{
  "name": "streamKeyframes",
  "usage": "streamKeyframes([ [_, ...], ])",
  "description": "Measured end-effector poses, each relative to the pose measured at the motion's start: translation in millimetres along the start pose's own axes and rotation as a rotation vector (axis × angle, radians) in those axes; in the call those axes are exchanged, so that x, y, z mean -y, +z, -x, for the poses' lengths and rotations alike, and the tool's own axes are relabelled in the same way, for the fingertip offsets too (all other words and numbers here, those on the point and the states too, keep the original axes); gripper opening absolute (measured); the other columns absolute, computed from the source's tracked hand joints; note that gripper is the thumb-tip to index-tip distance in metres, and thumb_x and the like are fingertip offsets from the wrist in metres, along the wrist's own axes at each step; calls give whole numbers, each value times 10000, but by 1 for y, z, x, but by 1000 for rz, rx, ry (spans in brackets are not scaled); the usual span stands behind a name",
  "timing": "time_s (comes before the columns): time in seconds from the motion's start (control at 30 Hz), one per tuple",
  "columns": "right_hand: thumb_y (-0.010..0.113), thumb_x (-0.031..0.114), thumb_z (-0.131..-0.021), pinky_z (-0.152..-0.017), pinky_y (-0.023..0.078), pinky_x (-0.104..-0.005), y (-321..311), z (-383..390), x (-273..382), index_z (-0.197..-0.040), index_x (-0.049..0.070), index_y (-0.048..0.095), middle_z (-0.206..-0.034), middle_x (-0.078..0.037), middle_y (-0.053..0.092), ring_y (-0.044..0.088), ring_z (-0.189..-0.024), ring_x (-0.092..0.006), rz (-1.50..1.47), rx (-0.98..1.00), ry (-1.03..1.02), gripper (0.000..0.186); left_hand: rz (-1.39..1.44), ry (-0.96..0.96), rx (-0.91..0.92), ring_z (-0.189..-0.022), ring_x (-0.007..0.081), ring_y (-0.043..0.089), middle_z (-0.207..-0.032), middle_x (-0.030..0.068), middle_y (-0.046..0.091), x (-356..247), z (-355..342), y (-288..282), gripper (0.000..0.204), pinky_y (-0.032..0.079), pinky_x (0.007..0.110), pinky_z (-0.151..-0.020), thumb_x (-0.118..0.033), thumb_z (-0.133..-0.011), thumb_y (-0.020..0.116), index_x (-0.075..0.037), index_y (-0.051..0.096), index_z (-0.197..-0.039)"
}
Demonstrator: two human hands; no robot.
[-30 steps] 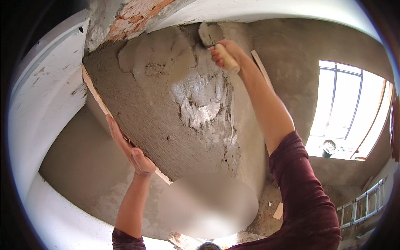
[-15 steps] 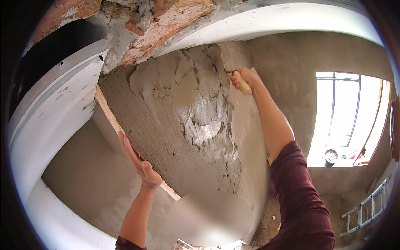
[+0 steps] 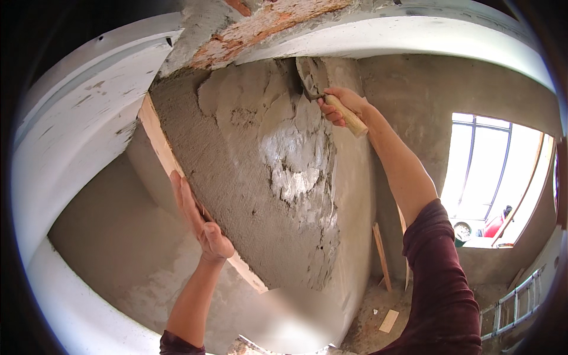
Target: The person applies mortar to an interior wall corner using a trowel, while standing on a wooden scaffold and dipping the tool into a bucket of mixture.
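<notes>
My right hand (image 3: 345, 106) grips the wooden handle of a trowel (image 3: 307, 80). Its blade lies against wet grey mortar (image 3: 236, 160) near the top of the wall section, by the smoother plastered corner. My left hand (image 3: 202, 222) presses along a long, pale wooden board (image 3: 160, 139) that runs down the mortar's left edge. Its fingers stretch along the board's outer side, holding it against the edge. The mortar is rough at left, with a shiny, ragged patch in the middle. A blurred patch covers the board's lower end.
Exposed brick (image 3: 266, 29) and a white curved surface (image 3: 378, 35) lie overhead. At left is a white beam (image 3: 89, 100). A bright barred window (image 3: 482, 165) is on the right, with a bucket (image 3: 462, 232) on its sill. A ladder (image 3: 518, 305) and loose wood (image 3: 389, 321) lie low at right.
The trowel has swung up and left over the mortar, so its blade now shows. My left hand stays on the board. The whole view has shifted slightly.
</notes>
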State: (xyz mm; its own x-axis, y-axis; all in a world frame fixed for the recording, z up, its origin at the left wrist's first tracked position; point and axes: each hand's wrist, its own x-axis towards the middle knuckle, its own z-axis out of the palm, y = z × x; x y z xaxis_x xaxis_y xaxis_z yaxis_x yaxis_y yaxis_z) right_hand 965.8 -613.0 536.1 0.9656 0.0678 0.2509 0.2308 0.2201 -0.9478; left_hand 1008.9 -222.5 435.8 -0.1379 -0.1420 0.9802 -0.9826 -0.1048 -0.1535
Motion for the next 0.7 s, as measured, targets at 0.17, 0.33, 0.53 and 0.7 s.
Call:
streamKeyframes([
  [0.17, 311, 351, -969, -326, 350, -255, 43, 18, -5, -837, 100, 457, -555, 26, 400, 377, -400, -95, 38, 11, -12, 320, -9, 5, -5, -1412, 331, 108, -1507, 214, 117, -10, -6, -2, 715, 142, 458, -1135, -487, -975, 175, 65, 164, -1428],
  [0.33, 301, 335, -968, -328, 365, -267, 85, 31, -22, -816, 90, 459, -557, 10, 418, 407, -404, -113, 102, -59, -56, 328, 23, -1, -17, -1412, 334, 102, -1508, 214, 115, -15, -5, 4, 701, 142, 454, -1136, -472, -980, 176, 69, 171, -1425],
  [0.53, 312, 312, -968, -334, 380, -288, 141, 77, -72, -793, 78, 464, -553, -11, 441, 443, -414, -123, 303, -100, -165, 330, -11, -10, -17, -1410, 319, 130, -1517, 189, 133, -11, -5, -2, 754, 126, 454, -1132, -546, -960, 163, 33, 163, -1444],
  [0.7, 318, 306, -969, -347, 384, -289, 114, 85, -93, -787, 68, 469, -550, -23, 461, 446, -407, -127, 200, -275, -253, 336, -2, 24, -8, -1412, 331, 104, -1508, 214, 115, -15, -8, 2, 723, 135, 460, -1137, -497, -973, 137, 64, 172, -1427],
])
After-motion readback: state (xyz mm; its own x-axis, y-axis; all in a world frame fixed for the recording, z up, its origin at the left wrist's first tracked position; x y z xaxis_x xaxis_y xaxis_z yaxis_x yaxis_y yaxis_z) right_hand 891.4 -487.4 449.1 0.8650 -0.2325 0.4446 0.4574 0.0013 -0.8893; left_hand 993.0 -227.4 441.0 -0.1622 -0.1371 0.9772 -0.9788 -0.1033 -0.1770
